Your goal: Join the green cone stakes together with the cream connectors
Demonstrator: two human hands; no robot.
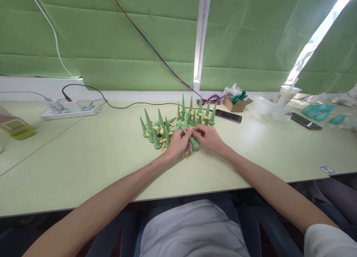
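Observation:
My left hand [180,141] is closed on a green cone piece [194,142], which lies tilted with its wide base toward the lower right. The fingers of my right hand [208,137] are pinched together against the same piece, close to my left fingertips; anything small between them is hidden. Green cones with small yellow parts [156,130] stand in a cluster to the left of my hands. Behind my hands is a second group of upright green cones [200,110], also with yellow parts around them.
A phone [228,116] and a small cardboard box [236,105] lie behind my right hand. Farther right are a white cup [285,96], another phone [306,121] and teal pieces [318,111]. A power strip [71,112] sits at the left, its black cable crossing the table's back.

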